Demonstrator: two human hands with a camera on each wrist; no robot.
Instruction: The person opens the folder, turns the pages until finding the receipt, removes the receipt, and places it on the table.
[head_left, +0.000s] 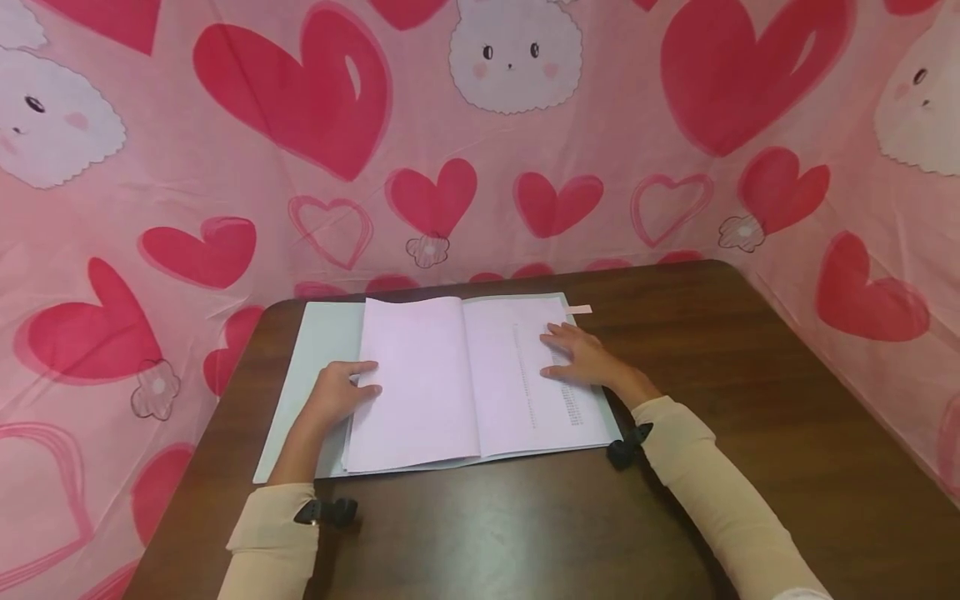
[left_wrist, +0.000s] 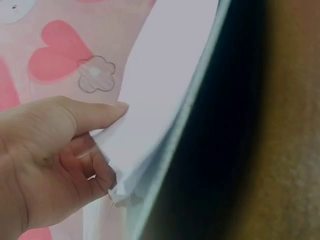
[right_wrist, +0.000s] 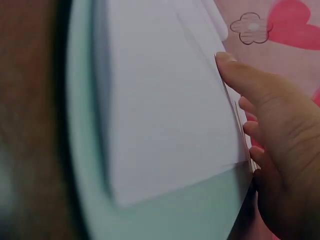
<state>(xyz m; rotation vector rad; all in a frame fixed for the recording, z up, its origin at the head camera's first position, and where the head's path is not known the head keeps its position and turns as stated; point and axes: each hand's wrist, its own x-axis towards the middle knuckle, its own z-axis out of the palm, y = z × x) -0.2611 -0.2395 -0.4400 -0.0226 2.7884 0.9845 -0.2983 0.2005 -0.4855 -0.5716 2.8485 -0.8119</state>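
An open book with a pale mint cover (head_left: 318, 325) lies on the table, spread to a blank left page (head_left: 420, 392) and a right page (head_left: 498, 375) with faint columns of print. At the left page's outer edge my left hand (head_left: 333, 396) grips the sheets. In the left wrist view its thumb (left_wrist: 102, 114) lies on top of the paper, and the other fingers curl at the edge below. My right hand (head_left: 581, 354) rests on the right page near its outer edge, fingers spread. The right wrist view shows its thumb (right_wrist: 245, 77) along the paper's edge.
The dark wooden table (head_left: 465, 533) carries the book near its far edge. A small pale tab (head_left: 580, 309) sticks out at the book's upper right. Pink cloth (head_left: 480, 137) with hearts and white animal faces hangs around the table. Black wrist cameras sit on both beige sleeves (head_left: 273, 533).
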